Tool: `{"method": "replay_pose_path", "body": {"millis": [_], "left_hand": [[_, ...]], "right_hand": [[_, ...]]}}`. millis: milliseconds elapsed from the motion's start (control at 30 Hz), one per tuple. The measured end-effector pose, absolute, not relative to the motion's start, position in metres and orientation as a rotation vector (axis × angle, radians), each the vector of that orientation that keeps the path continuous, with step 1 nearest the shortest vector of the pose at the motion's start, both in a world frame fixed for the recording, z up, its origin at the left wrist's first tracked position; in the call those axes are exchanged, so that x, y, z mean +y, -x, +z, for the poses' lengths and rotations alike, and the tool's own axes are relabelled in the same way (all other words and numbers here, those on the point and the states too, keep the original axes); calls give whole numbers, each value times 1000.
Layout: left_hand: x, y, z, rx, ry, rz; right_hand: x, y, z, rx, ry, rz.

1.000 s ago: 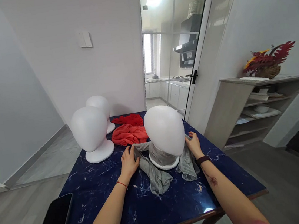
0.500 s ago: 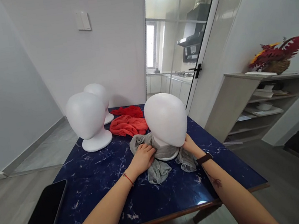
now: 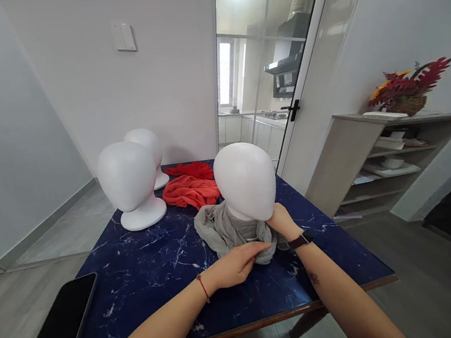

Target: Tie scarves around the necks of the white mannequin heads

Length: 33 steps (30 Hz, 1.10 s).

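A white mannequin head [image 3: 246,180] stands on the dark blue marble table [image 3: 151,270], with a grey scarf [image 3: 222,229] bunched round its neck. My left hand [image 3: 236,264] is closed in a pinch on the scarf's front end, low on the table. Just under the head's right side, my right hand [image 3: 281,220] is closed on the scarf at the neck. A dark watch sits on my right wrist, a red string on my left.
Two more white mannequin heads [image 3: 127,179] [image 3: 146,144] stand at the back left. Two red-orange scarves [image 3: 189,191] lie behind the near head. A black phone [image 3: 55,333] lies at the front left corner. A shelf with a flower basket [image 3: 407,96] stands right, beside a glass door.
Both hands moved from the sides of the base to the front. The scarf's loose ends, spread on the table before, are now gathered and bunched round the neck.
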State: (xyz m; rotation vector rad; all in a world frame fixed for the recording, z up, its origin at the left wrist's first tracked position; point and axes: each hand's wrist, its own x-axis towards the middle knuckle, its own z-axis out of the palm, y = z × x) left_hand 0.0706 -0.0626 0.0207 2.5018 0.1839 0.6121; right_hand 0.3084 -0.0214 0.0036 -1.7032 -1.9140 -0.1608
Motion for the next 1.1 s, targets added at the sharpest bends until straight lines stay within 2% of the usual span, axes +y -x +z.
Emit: {"method": "replay_pose_path", "body": {"millis": [100, 200, 333, 467, 633, 867, 1100], "left_hand": [[-53, -70, 15, 453, -2462, 880], [-39, -66, 8, 688, -2582, 1016], [-28, -60, 6, 697, -2800, 870], [-31, -63, 7, 812, -2884, 737], [-34, -70, 5, 862, -2953, 702], [-32, -64, 20, 600, -3127, 721], [-26, -62, 27, 815, -3020, 796]], "right_hand": [[-19, -308, 0, -1865, 1682, -128], [-16, -307, -1, -1603, 1513, 84], [-20, -302, 9, -1378, 1208, 517], [-28, -292, 17, -1387, 1206, 827], [-24, -271, 6, -1275, 1305, 753], [-22, -264, 4, -1130, 1239, 702], [-25, -275, 10, -892, 1136, 588]]}}
